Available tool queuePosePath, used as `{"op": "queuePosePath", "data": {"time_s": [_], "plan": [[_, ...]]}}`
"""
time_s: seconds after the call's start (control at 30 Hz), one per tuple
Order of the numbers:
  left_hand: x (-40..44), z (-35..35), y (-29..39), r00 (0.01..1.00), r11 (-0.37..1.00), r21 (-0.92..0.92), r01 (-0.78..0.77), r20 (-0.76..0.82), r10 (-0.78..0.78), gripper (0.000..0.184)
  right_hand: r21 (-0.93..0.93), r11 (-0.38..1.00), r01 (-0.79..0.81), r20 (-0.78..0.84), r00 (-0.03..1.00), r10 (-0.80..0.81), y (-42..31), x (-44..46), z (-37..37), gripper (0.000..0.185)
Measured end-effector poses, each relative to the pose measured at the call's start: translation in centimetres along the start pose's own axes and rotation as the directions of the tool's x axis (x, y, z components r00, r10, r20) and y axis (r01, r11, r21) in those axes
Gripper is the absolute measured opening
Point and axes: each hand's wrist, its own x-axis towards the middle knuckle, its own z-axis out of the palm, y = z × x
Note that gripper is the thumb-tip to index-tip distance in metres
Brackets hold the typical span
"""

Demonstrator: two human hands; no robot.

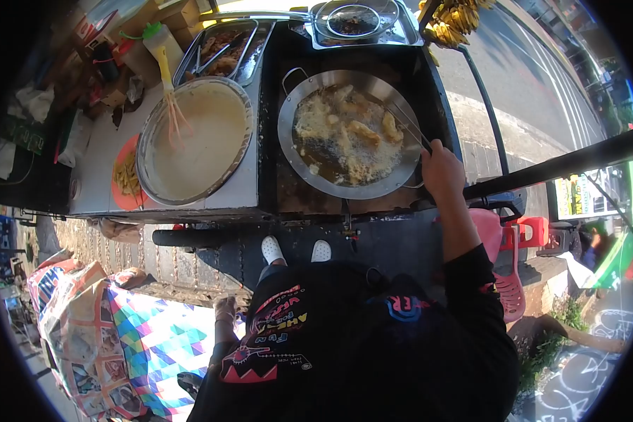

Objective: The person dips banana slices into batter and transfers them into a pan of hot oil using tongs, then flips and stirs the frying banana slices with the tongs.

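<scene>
"Looking through the head camera, where is the food?"

"Battered fritters (pixel 363 133) lie in foaming oil inside a broad steel wok (pixel 286 137), near twelve o'clock."

"And the hands?"

"The right hand (pixel 444 172), between two and three o'clock, has its fingers wrapped round the dark handle of a slim metal utensil (pixel 416 133), which reaches over the wok's rim. The left hand (pixel 225 309) hangs between seven and eight o'clock; I cannot tell how its fingers are set."

"What is around?"

"A basin (pixel 248 119) of pale batter with a whisk (pixel 170 98), ten o'clock; a red plate (pixel 128 201), nine; bananas (pixel 451 32), one."
</scene>
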Motion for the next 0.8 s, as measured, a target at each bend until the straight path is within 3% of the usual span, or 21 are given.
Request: {"op": "queuePosePath", "data": {"time_s": [0.07, 0.1, 0.13, 0.2, 0.23, 0.33, 0.43, 0.5, 0.53, 0.57, 0.63, 0.7, 0.8], "plan": [[-0.7, 0.7, -0.9, 0.999, 0.997, -0.074, 0.018, -0.027, -0.02, 0.047, 0.039, 0.998, 0.054, -0.025, 0.998, -0.053, -1.3, -0.3, -0.8, 0.029], [-1.1, 1.0, -1.0, 0.998, 0.99, -0.14, 0.03, -0.045, -0.037, 0.048, 0.026, 0.996, 0.087, 0.073, 0.993, -0.089, -2.1, -0.2, -1.1, 0.029], [-1.4, 1.2, -1.0, 0.998, 0.989, -0.142, 0.028, -0.049, -0.035, 0.048, 0.015, 0.992, 0.122, 0.17, 0.978, -0.123, -2.7, -0.1, -1.1, 0.03], [-1.7, 1.5, -1.0, 0.998, 1.0, 0.001, -0.028, -0.051, 0.028, 0.048, -0.041, 0.988, 0.149, 0.216, 0.967, -0.137, -3.4, 1.6, -0.1, 0.031], [-1.7, 1.7, -1.0, 0.998, 0.999, -0.004, -0.032, -0.056, 0.031, 0.048, -0.098, 0.979, 0.178, 0.266, 0.953, -0.147, -3.7, 2.9, 0.7, 0.033], [-2.0, 2.0, -1.5, 0.996, 0.997, -0.027, -0.071, -0.055, 0.069, 0.045, -0.041, 0.961, 0.275, 0.319, 0.915, -0.248, -2.0, 7.0, 3.2, 0.033], [-3.9, 2.3, -1.2, 0.998, 0.998, -0.038, -0.046, -0.053, 0.044, 0.043, 0.052, 0.949, 0.311, 0.359, 0.881, -0.309, -0.7, 7.3, -0.2, 0.033], [-4.8, 2.7, -0.7, 0.993, 0.998, 0.05, -0.04, -0.106, 0.045, 0.04, 0.128, 0.935, 0.33, 0.256, 0.9, -0.353, 0.6, 6.6, -1.4, 0.031], [-5.5, 2.7, -0.6, 0.993, 0.998, 0.042, -0.038, -0.106, 0.043, 0.04, 0.2, 0.943, 0.265, 0.203, 0.931, -0.305, 1.0, 6.1, -2.8, 0.031], [-6.7, 2.8, 0.1, 0.994, 0.988, 0.15, -0.033, -0.099, 0.048, 0.039, 0.275, 0.94, 0.2, 0.154, 0.956, -0.248, 1.1, 5.4, -4.0, 0.031], [-6.0, 2.6, -0.8, 0.995, 0.967, 0.253, -0.032, -0.088, 0.056, 0.039, 0.233, 0.956, 0.178, 0.161, 0.963, -0.218, 1.0, 4.5, -5.2, 0.032], [-2.5, 1.1, -4.2, 0.904, 0.759, 0.499, -0.419, 0.154, 0.398, 0.04, 0.193, 0.97, 0.149, 0.164, 0.969, -0.182, 1.1, 4.2, -4.9, 0.032], [-2.6, 0.8, -2.3, 0.956, 0.873, 0.392, -0.289, 0.062, 0.288, 0.04, 0.058, 0.993, 0.103, 0.227, 0.967, -0.114, 1.8, 4.0, -2.3, 0.035]]}}
